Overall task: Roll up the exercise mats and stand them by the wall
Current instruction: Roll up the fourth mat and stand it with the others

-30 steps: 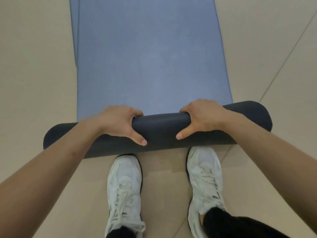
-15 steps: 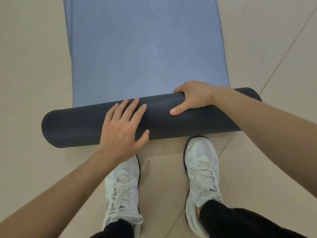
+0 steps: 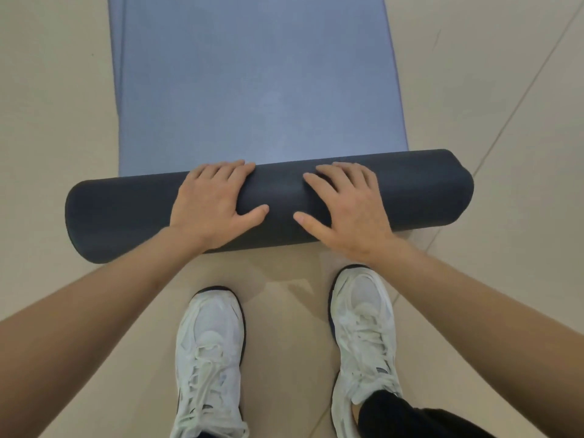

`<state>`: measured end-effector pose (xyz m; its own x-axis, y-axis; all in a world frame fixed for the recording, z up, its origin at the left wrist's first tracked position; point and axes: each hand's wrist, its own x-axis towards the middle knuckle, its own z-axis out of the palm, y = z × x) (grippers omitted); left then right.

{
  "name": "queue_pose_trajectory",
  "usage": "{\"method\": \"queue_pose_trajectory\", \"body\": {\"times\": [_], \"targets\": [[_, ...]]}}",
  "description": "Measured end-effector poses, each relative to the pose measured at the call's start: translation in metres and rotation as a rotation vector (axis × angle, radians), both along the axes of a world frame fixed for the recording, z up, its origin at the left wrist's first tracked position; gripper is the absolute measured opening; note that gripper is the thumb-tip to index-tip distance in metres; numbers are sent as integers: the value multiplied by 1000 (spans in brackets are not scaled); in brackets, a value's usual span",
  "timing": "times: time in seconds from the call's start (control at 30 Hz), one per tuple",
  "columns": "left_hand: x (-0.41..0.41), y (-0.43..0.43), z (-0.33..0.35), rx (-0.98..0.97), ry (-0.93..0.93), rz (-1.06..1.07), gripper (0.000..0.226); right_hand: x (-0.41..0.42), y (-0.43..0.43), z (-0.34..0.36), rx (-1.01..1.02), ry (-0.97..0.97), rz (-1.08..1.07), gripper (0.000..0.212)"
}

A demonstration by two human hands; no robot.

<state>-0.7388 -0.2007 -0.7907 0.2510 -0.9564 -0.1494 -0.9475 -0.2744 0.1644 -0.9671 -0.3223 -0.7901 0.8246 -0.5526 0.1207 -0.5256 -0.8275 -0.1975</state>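
One mat [image 3: 252, 83] on the tiled floor [image 3: 47, 105], half rolled: the dark roll [image 3: 420, 191] lies crosswise, long axis left to right with the right end a touch farther away, while the blue flat stretch runs straight ahead. Two hands on top of the roll, side by side — left hand [image 3: 211, 207] and right hand [image 3: 347, 210], palms down, fingers spread flat, clasping nothing. Two white sneakers [image 3: 208, 349] stand just behind it.
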Motion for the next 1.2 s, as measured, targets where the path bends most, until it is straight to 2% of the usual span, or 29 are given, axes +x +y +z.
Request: {"method": "queue_pose_trajectory", "body": {"times": [0.17, 0.27, 0.4, 0.47, 0.57, 0.7, 0.77, 0.93, 1.1, 1.2], "targets": [[21, -22, 2, 130, 109, -1, 90, -8, 6, -17, -115, 232, 19, 96], [26, -29, 1, 138, 73, -26, 86, 2, -9, -17, -138, 279, 33, 99], [8, -20, 3, -168, -36, 18, 57, 21, -33, -13, -125, 276, 21, 94], [-9, -7, 2, -280, -60, 21, 52, 31, -47, -9, -101, 259, 24, 89], [-26, 7, -6, -297, -122, 2, 62, 47, -68, -1, -26, 267, 37, 86], [-22, 2, -13, -98, -235, -39, 109, 63, -89, 9, 89, 324, 57, 88], [-15, -4, -14, -58, -271, -59, 122, 66, -94, 14, 122, 300, 61, 91], [1, -19, -11, -101, -270, -61, 121, 54, -78, 9, -57, 169, 71, 99], [25, -47, -3, -94, -247, -72, 123, 61, -86, 4, -126, 370, 51, 131], [39, -63, 3, -18, -245, -93, 131, 73, -102, 10, -83, 440, 59, 140]]}}
